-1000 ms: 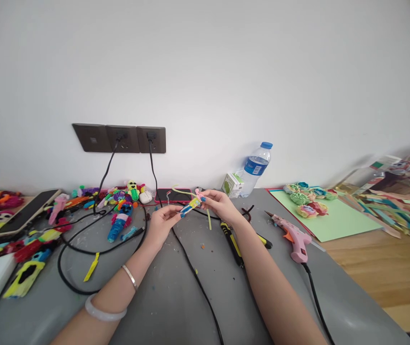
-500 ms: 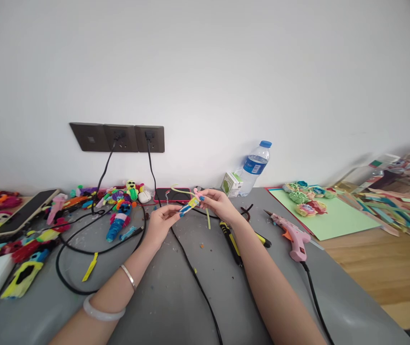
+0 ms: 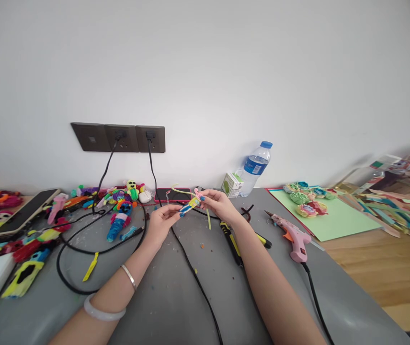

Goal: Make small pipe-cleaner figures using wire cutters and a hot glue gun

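Observation:
My left hand (image 3: 162,222) pinches the lower end of a small blue, yellow and pink pipe-cleaner figure (image 3: 190,205), held just above the grey table (image 3: 176,297). My right hand (image 3: 218,203) pinches the figure's upper pink end, fingers closed around it. A loose yellow pipe-cleaner strand (image 3: 208,218) trails from the figure, arching up and hanging down beside my right hand. Both wrists rest over a black cable (image 3: 194,273).
A pink glue gun (image 3: 293,236) lies right of my arm, with a yellow-black tool (image 3: 232,242) and pliers (image 3: 247,212) nearby. Colourful pipe-cleaner figures (image 3: 120,199), a phone (image 3: 28,209) and looped cables fill the left. A water bottle (image 3: 255,167), carton and green paper (image 3: 334,218) stand behind.

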Available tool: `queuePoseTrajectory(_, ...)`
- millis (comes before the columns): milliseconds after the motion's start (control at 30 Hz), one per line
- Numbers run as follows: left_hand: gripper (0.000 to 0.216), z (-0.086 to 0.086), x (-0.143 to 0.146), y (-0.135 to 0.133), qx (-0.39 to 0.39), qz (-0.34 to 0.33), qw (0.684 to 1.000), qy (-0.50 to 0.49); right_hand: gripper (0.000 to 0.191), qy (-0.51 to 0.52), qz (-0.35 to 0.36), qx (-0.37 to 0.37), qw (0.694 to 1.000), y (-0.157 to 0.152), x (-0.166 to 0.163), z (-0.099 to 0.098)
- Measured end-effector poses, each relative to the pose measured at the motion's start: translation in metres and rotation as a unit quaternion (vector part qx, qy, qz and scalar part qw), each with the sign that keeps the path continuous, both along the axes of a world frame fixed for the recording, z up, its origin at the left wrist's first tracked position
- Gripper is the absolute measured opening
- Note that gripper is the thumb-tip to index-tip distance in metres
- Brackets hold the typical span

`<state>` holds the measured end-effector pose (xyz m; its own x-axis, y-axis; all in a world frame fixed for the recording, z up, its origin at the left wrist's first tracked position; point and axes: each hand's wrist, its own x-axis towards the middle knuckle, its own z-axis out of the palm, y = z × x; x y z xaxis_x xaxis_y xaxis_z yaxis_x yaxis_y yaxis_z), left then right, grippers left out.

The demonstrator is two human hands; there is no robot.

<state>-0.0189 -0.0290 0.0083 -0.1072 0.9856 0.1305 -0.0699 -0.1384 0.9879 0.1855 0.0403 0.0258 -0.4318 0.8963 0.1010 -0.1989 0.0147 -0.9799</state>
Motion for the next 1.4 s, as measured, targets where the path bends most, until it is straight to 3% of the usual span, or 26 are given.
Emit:
queuePoseTrajectory(800,0.026,0.002,0.000,0.001,-0.005,0.016,1.000,-0.026,0.030,0.002,-0.005,0.012,1.000,0.001,-0.003,-0.002)
queuePoseTrajectory(967,0.030,0.004,0.003,-0.001,-0.013,-0.007,0.999,-0.041,0.032,0.002,-0.023,0.034,0.999,-0.002,-0.007,0.001)
queuePoseTrajectory(1167,0.039,0.001,0.003,-0.002,-0.050,-0.048,0.997,-0.034,0.029,-0.007,-0.002,0.061,0.998,-0.006,-0.007,0.003)
queuePoseTrajectory(1400,0.034,0.000,0.002,-0.001,-0.038,-0.033,0.997,-0.063,0.027,0.001,0.031,0.076,0.997,-0.008,-0.007,0.007)
